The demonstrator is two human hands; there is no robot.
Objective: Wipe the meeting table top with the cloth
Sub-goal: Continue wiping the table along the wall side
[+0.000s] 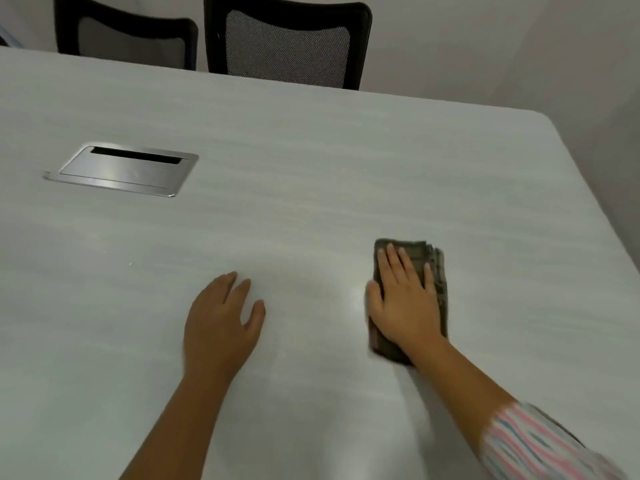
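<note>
Now the right hand (pixel 403 299) presses flat on the folded cloth (pixel 434 271) near the table's (pixel 311 161) right edge; the left hand (pixel 221 320) rests relaxed, holding nothing. Swept farther right, the cloth could slip off the edge.

The pale table (pixel 311 150) runs flat ahead of me to its far edge and to a rounded corner at far right. My right hand (pixel 405 299) lies flat on a folded cloth (pixel 438 271) near the right edge. My left hand (pixel 221 323) is well apart from it, with bare surface between them. A metal cable hatch (pixel 121 169) sits flush in the top at far left. A black mesh chair (pixel 287 46) and a second chair (pixel 128 39) stand at the far edge, their backs rising above the top.
</note>
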